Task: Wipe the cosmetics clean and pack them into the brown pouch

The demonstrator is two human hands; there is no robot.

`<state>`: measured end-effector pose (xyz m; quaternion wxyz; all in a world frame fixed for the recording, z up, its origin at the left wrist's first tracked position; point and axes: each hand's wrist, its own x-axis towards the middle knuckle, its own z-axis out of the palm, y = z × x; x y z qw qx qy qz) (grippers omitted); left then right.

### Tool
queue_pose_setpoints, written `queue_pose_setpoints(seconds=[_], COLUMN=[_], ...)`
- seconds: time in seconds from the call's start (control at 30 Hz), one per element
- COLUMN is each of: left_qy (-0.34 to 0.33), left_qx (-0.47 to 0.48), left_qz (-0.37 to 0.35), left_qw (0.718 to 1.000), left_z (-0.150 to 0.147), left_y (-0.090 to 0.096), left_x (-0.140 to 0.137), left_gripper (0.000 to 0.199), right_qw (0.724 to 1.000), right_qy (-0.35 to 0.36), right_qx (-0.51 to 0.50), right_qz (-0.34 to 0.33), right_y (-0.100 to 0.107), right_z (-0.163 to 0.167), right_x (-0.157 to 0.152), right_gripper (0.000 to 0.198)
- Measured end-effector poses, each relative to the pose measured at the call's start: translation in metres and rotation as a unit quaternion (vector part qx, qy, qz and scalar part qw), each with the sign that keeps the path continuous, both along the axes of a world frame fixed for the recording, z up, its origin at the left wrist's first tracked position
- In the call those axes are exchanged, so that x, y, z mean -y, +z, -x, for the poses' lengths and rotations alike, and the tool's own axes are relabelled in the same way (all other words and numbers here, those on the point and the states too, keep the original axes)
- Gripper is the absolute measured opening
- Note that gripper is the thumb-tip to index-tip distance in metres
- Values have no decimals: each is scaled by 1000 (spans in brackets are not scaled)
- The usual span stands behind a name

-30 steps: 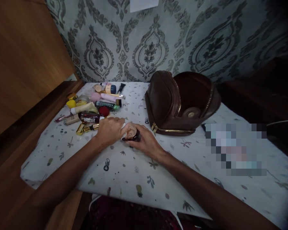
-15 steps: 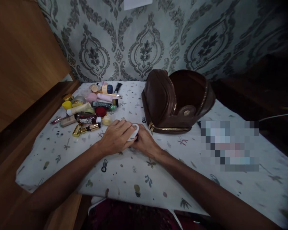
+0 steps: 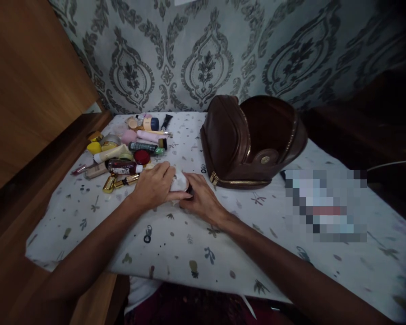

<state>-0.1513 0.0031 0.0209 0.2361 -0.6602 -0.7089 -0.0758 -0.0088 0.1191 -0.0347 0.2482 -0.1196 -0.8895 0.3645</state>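
My left hand [image 3: 154, 186] is closed on a soft white wipe [image 3: 179, 181], its thumb stretched along the near side. Facing it, my right hand [image 3: 203, 198] curls around a small dark object [image 3: 190, 188], whose kind is mostly hidden by the fingers and the wipe. The wipe lies against this object between both hands, just above the table. Just left of my left hand are cosmetics, among them a dark red bottle with a white cap [image 3: 123, 167], a gold tube [image 3: 126, 180] and a red round container [image 3: 141, 157].
An unzipped brown leather bag [image 3: 223, 135] stands behind my right hand. More cosmetics, such as a yellow sponge [image 3: 94, 148] and a pink tube [image 3: 149, 135], lie at the left. A blurred-out flat item [image 3: 325, 205] is at the right. A patterned cloth [image 3: 176, 253] covers the table.
My left hand has shifted slightly left and up, its thumb now extended. The wipe's visible shape has changed from a looped fold to a broader patch against the dark object.
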Motion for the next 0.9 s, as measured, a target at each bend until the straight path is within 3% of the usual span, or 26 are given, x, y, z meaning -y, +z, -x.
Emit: queue_pose_setpoints(seconds=[0.2,0.43,0.53,0.7,0.9], left_qy=[24,-128,-157,-118,8], left_qx=[-11,-51,-61,-38,93], left_qz=[16,-39,-34,-64,-32], left_qw=[1000,990,985,990,995], left_z=[5,-4,-8,-10,1], left_y=[3,7,8,1,-3], left_x=[2,4,2,-1,-4], left_gripper=[71,43,34,36,39], right_qw=[1000,998,998,999,1000], right_qy=[2,-46,-44,-35,-28], right_qx=[5,-3,4,0,5], right_qz=[7,-36,-44,-33,-13], right_y=[-3,-6,-3,4,7], right_z=[0,2,2,1,-1], right_x=[-1,0,0,1,2], right_gripper=[67,61,52,49,51])
